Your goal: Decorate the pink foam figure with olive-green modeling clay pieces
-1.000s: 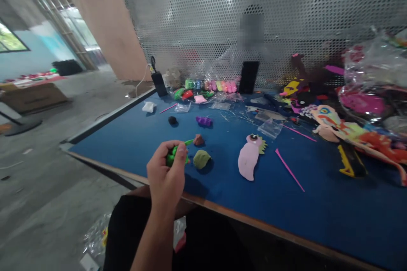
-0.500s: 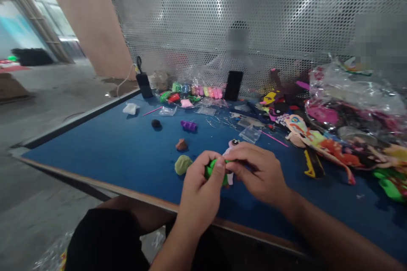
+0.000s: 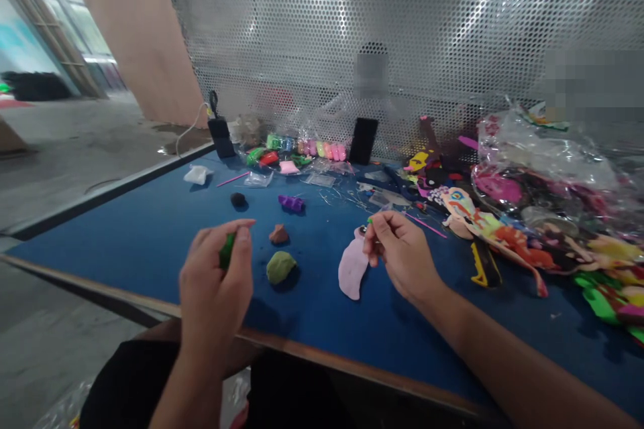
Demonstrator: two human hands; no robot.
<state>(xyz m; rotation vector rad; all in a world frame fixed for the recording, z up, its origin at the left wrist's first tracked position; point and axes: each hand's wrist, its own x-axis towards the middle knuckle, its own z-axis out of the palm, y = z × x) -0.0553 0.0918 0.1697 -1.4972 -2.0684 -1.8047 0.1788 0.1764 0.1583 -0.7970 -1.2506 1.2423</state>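
Observation:
My left hand is closed round a lump of green clay, raised over the left part of the blue table. A small green bit shows between the thumb and fingertips of my right hand. Just left of that hand lies a flat pale pink clay shape with a dark round spot at its top, partly behind the fingers. Between the hands sit an olive-green lump and a smaller brown lump. Farther back are a purple ridged piece and a black ball.
A yellow and black cutter lies on the right, beside piled clay figures and plastic bags. At the back stand a black phone and a black box, with packed coloured clay between them. A perforated metal panel rises behind.
My hands have moved apart, the left one going left with the green lump and the right one holding a small green bit. The pale pink shape is now largely uncovered. The view has shifted slightly.

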